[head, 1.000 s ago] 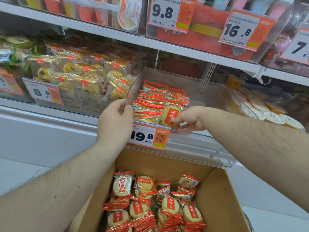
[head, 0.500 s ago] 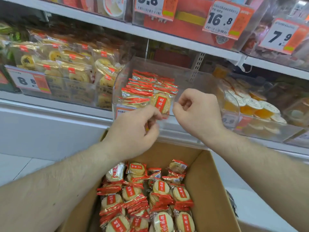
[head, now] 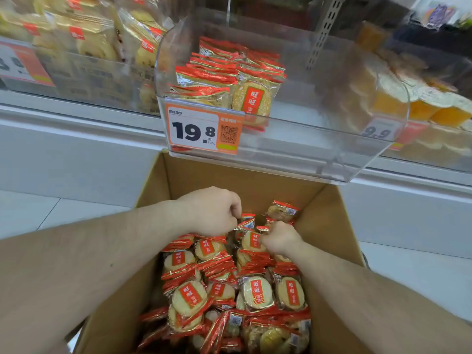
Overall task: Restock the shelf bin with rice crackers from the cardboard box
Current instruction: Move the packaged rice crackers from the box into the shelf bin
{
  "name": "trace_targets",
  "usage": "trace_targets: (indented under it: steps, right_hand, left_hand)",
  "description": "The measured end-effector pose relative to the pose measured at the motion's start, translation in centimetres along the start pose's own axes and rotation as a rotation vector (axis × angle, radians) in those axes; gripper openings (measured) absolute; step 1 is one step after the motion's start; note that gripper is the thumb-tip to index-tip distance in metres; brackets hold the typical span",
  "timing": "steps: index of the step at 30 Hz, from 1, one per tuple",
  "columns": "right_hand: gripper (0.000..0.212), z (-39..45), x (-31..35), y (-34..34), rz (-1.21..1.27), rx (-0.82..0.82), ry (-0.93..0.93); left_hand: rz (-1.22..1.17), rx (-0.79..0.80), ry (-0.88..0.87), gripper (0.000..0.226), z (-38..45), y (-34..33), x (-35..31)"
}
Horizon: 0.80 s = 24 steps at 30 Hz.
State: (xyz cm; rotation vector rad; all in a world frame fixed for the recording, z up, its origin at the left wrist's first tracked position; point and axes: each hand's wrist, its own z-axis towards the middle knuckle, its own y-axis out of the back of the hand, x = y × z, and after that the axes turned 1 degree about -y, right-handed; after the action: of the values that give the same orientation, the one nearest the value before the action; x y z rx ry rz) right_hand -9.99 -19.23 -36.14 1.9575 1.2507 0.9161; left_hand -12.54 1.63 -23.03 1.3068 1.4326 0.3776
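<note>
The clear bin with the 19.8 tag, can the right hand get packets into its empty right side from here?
Probably yes. The clear bin is open on top, its right side bare, directly above the cardboard box where the right hand is; nothing blocks the lift.

Neighbouring shelf stock

Gold-wrapped pastries [head: 84,34] are sitting left; orange jelly cups [head: 419,103] are resting right, behind a 9.9 tag [head: 378,131].

Glossy red-and-clear foil wrappers [head: 252,292] fill the matt brown cardboard box [head: 329,226]; at 12 o'clock, the shelf bin [head: 319,103] is clear, smooth plastic.
</note>
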Motion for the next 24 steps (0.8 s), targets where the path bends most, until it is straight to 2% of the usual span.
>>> trace_targets:
  steps: [2,5,7,12,16,19,21,24]
  right_hand:
    - [0.050,1.0,0.2,-2.2,0.014,0.019,-0.080]
    - [0.106,1.9,1.2,-4.6,-0.010,0.013,-0.199]
    - [0.119,2.4,1.6,-5.6,-0.047,0.030,-0.244]
    - [0.099,2.2,1.1,-4.8,0.042,-0.004,-0.253]
    - [0.083,-0.8,1.9,-2.3,0.472,-0.018,-0.158]
    - [0.065,-5.1,3.0,-1.2,0.603,-0.047,0.027]
    - [0.052,-8.2,3.4,-0.6,0.621,-0.099,0.225]
    - [0.040,-10.5,3.4,0.6,0.602,-0.223,0.483]
  left_hand:
    - [0.008,0.036,0.024,0.022,0.4,-0.3,0.4]
    - [0.005,0.074,0.052,0.021,0.7,-0.7,1.1]
    - [0.015,0.092,0.067,0.020,0.9,-0.9,1.5]
    - [-0.022,0.126,0.122,0.026,1.3,-1.3,2.3]
    - [-0.157,0.101,0.190,0.046,1.7,-1.7,2.7]
    - [-0.434,0.067,0.263,0.044,1.7,-2.0,1.9]
    - [-0.621,0.031,0.289,0.040,1.6,-2.2,1.0]
    - [-0.702,-0.141,0.214,0.038,1.6,-2.5,0.4]
